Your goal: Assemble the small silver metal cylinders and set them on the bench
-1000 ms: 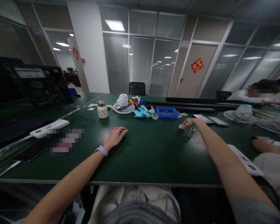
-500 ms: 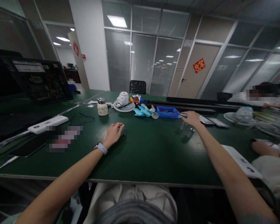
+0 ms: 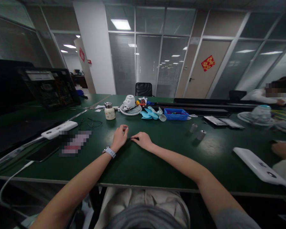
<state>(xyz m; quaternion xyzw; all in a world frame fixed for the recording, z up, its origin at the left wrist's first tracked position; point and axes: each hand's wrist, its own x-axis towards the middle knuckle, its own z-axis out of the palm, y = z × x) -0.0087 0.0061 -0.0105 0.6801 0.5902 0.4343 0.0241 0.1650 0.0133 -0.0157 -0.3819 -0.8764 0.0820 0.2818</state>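
Observation:
My left hand [image 3: 120, 137], with a watch [image 3: 109, 151] on its wrist, rests on the green table [image 3: 152, 168]. Its fingers are curled in; anything between them is hidden or too small to name. Close by on its right, my right hand [image 3: 143, 141] has thumb and forefinger pinched low over the tabletop. What that pinch holds, if anything, I cannot make out. The two hands are apart by a narrow gap. Two metal cylinders [image 3: 201, 135] stand farther right. Beyond the hands lie light-blue fan blades [image 3: 150, 113] and a blue tray [image 3: 175, 115] of small parts.
A white fan body [image 3: 130, 106] and a cream bottle [image 3: 110, 113] stand at the back. Left are a white power strip [image 3: 59, 129], cables and a dark phone [image 3: 44, 152]. A white device [image 3: 258, 165] lies right, near another person's hand [image 3: 283, 149].
My right hand has come away from the blue tray, leftward and nearer, to beside my left hand. My left hand stays nearly in place. The view has shifted slightly.

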